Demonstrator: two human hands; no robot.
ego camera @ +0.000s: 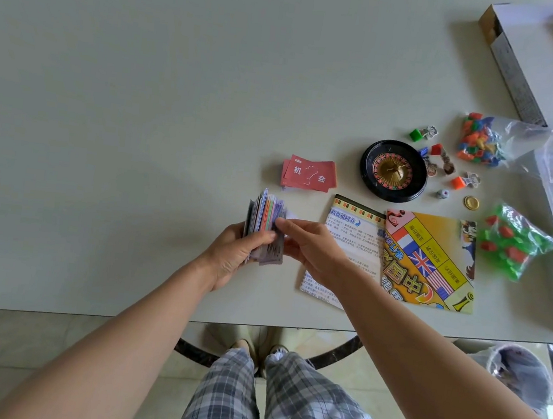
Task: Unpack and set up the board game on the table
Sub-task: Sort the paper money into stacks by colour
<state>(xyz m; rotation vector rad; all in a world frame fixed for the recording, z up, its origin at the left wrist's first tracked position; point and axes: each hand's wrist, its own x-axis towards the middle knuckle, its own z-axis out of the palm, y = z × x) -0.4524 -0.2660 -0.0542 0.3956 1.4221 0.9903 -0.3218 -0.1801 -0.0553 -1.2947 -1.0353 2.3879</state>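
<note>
Plaid trousers point(280, 409): nearest you, below the table point(110, 87) edge.
Left hand point(232, 256): curled round the note stack point(266, 228), which stands on edge over the near table, long axis running near to far.
Right hand point(312, 248): against the stack's right face, fingertips pinching its outer notes. Peel rightward with this one, I judge.
Red cards point(308, 175): flat on the table, just beyond the stack and slightly right.

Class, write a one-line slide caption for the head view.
Left hand grips a paper stack, right hand pinches it; red cards, roulette wheel, rule sheet and folded board lie on the table.
</note>
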